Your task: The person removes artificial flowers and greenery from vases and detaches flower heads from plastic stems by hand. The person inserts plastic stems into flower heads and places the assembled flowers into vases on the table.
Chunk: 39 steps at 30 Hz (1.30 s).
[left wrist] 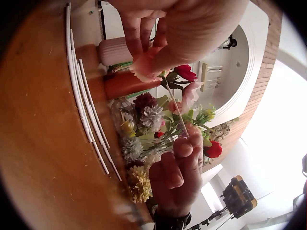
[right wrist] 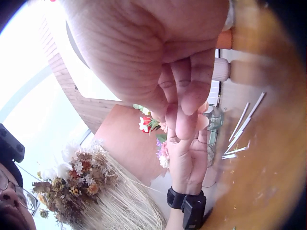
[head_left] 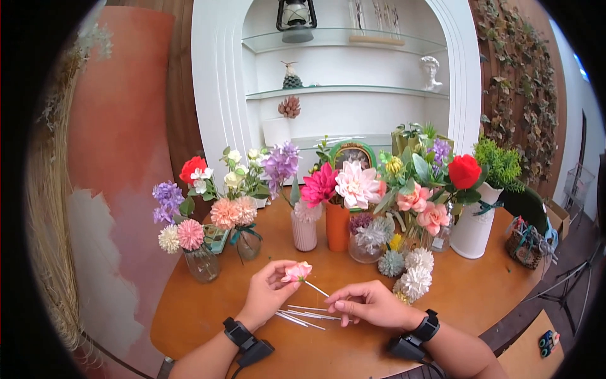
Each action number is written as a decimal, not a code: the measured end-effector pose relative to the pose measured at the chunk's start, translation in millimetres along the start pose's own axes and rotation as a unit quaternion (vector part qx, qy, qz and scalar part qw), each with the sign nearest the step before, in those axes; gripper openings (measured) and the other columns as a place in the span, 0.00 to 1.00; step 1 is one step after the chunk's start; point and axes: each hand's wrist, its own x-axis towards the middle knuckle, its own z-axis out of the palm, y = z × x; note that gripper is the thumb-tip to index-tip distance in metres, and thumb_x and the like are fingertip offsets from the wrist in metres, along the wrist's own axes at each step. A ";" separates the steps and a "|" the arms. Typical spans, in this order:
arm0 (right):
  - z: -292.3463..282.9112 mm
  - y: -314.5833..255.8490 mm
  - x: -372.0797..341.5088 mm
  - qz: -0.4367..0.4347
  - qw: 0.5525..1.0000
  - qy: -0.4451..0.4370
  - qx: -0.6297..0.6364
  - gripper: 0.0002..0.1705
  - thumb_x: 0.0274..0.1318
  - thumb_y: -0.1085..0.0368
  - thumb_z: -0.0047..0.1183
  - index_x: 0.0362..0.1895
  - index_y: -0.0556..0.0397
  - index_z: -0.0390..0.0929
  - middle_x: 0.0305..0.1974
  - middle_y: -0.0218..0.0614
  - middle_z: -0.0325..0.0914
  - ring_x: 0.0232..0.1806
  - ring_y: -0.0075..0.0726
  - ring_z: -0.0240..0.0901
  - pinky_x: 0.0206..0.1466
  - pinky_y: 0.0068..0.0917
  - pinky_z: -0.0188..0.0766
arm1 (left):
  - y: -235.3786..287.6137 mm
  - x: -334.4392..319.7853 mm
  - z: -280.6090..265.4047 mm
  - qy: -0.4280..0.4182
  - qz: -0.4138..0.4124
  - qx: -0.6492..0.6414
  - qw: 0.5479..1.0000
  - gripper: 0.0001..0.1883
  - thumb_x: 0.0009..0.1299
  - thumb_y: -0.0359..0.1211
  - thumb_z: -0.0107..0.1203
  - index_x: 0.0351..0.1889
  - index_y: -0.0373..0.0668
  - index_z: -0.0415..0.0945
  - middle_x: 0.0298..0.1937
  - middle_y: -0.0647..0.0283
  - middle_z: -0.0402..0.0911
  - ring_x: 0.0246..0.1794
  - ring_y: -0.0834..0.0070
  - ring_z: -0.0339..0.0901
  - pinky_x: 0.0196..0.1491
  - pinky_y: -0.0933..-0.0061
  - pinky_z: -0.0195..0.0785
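Note:
A pink artificial flower [head_left: 297,271] is pinched between the thumb and fingers of my left hand [head_left: 265,295], just over the table. From the green base of the bloom a thin white stick [head_left: 317,289] slants down to the right. My right hand [head_left: 372,304] pinches the stick's far end between thumb and fingers. The left wrist view shows the stick [left wrist: 176,108] spanning the gap between both hands. Loose white sticks [left wrist: 73,72] lie in a small bunch on the wooden table below. In the right wrist view my right hand [right wrist: 158,52] hides most of the flower.
Behind my hands stand glass vases [head_left: 202,265] of artificial flowers, a pink ribbed vase [head_left: 304,235], an orange vase [head_left: 337,227] and a white pitcher [head_left: 470,227]. White pompom flowers [head_left: 415,282] lie near my right hand. A wicker basket [head_left: 524,249] sits at the table's right edge.

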 end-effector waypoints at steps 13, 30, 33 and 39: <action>0.4 -0.7 0.7 0.012 1.000 -0.010 -0.015 0.15 0.68 0.62 0.52 0.53 0.56 0.80 0.41 0.31 0.84 0.33 0.18 0.80 0.32 0.16 0.72 | -3.5 0.6 0.8 -0.011 0.012 -0.005 1.000 0.20 0.68 0.21 0.59 0.57 0.34 0.71 0.53 0.58 0.81 0.54 0.76 0.79 0.55 0.77 0.73; 1.0 3.1 1.2 0.007 0.999 0.008 -0.042 0.17 0.69 0.64 0.52 0.58 0.56 0.74 0.42 0.32 0.84 0.32 0.19 0.79 0.32 0.16 0.73 | 7.4 -1.8 -0.5 0.037 0.043 0.020 0.998 0.22 0.67 0.18 0.59 0.58 0.37 0.69 0.56 0.58 0.77 0.56 0.74 0.77 0.57 0.75 0.73; 3.9 4.4 0.8 0.009 0.999 0.040 -0.010 0.18 0.69 0.63 0.52 0.59 0.56 0.72 0.41 0.32 0.84 0.32 0.19 0.79 0.32 0.16 0.74 | 4.5 -3.1 4.4 0.073 0.059 -0.096 0.991 0.25 0.66 0.18 0.59 0.61 0.38 0.66 0.57 0.58 0.73 0.57 0.72 0.76 0.56 0.72 0.75; 1.5 7.4 2.5 0.039 0.995 0.058 -0.077 0.15 0.69 0.65 0.50 0.54 0.60 0.74 0.42 0.33 0.84 0.29 0.20 0.80 0.31 0.16 0.73 | 3.5 -4.8 4.3 0.076 0.006 -0.200 0.977 0.26 0.69 0.24 0.60 0.64 0.38 0.63 0.58 0.57 0.72 0.59 0.69 0.74 0.58 0.70 0.74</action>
